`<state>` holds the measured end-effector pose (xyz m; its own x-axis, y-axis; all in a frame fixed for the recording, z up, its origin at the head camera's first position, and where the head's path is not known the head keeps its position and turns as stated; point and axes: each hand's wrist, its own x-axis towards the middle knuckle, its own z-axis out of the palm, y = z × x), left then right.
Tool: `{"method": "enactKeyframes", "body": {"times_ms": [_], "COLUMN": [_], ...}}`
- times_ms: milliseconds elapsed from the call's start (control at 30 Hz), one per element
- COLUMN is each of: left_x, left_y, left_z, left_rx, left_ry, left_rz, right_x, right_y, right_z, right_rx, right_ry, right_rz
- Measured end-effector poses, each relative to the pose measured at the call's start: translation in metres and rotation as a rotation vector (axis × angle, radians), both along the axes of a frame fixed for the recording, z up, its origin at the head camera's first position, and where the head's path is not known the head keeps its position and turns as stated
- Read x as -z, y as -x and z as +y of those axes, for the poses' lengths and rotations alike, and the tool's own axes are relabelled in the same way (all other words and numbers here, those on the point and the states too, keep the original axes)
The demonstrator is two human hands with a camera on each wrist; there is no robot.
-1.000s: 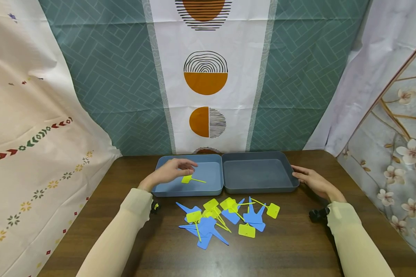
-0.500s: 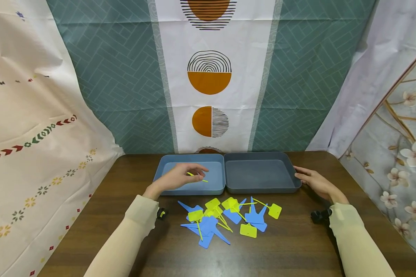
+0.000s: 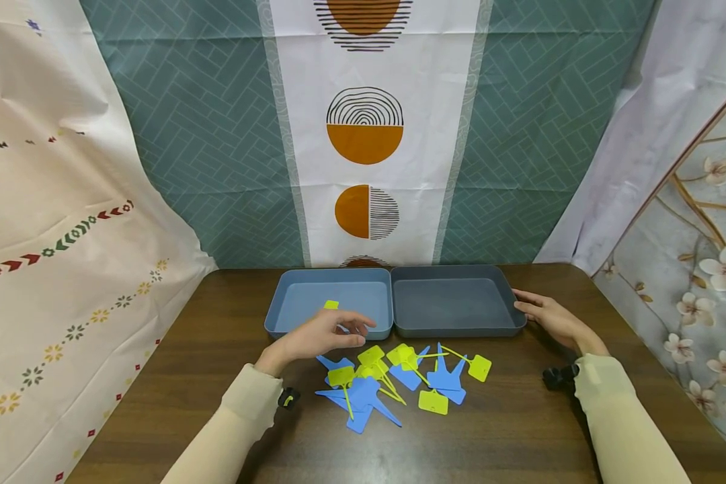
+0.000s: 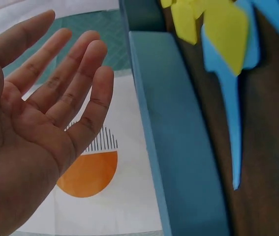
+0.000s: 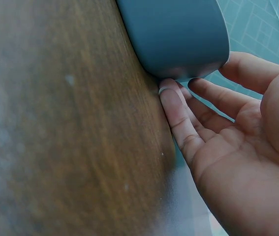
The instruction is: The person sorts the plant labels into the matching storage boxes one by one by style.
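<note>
My left hand [image 3: 327, 334] hovers over the front rim of the light blue tray [image 3: 296, 286], its fingers loosely bent and holding nothing. In the left wrist view the bare palm and spread fingers of that hand [image 4: 55, 108] show beside the tray wall [image 4: 178, 137]. One yellow plant label [image 3: 331, 305] lies inside this tray, partly hidden by the hand. My right hand [image 3: 553, 319] touches the right end of the dark grey tray [image 3: 450, 306]. Up close, the fingertips of the right hand [image 5: 228, 118] rest against the outside of the tray's corner [image 5: 183, 39].
In front of the trays, a loose pile of yellow plant labels [image 3: 433, 402] and blue plant labels [image 3: 358, 422] lies on the brown wooden table [image 3: 490, 444]. Both trays stand side by side near a patterned cloth backdrop [image 3: 242, 202]. Nothing is visible inside the grey tray.
My left hand has moved from above the blue tray toward the front and right, nearer the pile. My right hand stays at the grey tray.
</note>
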<state>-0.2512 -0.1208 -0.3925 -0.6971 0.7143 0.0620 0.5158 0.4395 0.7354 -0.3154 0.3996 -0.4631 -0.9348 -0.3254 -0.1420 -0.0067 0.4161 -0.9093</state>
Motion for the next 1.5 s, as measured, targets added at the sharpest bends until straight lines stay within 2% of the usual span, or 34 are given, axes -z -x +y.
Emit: {"method": "enactKeyframes", "body": {"times_ms": [100,233,700,1133,1500], "left_x": [0.004,0.01,0.025,0.038,0.043], "left_y": [-0.006,-0.01,-0.025,-0.026,-0.026], "left_z": [0.001,0.003,0.008,0.009,0.012], "left_rx": [0.009,0.026,0.006,0.057,0.091], "left_ry": [-0.005,-0.008,0.066,0.131,0.217], "left_rz": [-0.052,-0.086,-0.105,-0.102,-0.042], "right_x": [0.0,0.0,0.0,0.0,0.0], "right_y": [0.001,0.001,0.002,0.0,0.0], "right_z": [0.001,0.001,0.0,-0.001,0.0], "right_rx": [-0.005,-0.005,-0.003,0.007,0.006], "right_ry": [0.002,0.005,0.004,-0.015,-0.011], "right_rz": [0.003,0.006,0.01,0.008,0.01]}}
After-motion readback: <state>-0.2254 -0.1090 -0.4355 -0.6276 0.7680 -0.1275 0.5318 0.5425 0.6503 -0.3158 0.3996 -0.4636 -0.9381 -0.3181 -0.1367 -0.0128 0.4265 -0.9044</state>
